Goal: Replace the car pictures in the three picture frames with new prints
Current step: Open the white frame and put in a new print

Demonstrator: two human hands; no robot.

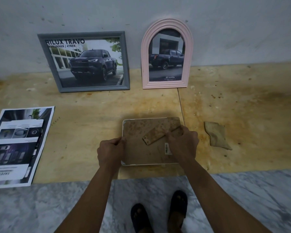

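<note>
White-rimmed, the third frame [151,142] lies face down on the plywood bench [91,106]. The left hand [110,153] pinches its left edge in a curled grip; the right hand [182,142] grips the brown stand flap [158,132]. Grey frame [84,62] and pink arched frame [166,54] lean against the wall, prints [18,145] far left.

A stained plywood work surface [225,101], with a seam running front to back right of centre, meets a scuffed grey wall [141,12] at the rear. A crumpled tan cloth [216,135] lies on the plywood toward the right. Below the board's front edge lies a grey-veined marble floor [40,207], on which stand two feet in dark open-toed sandals [178,206].
</note>
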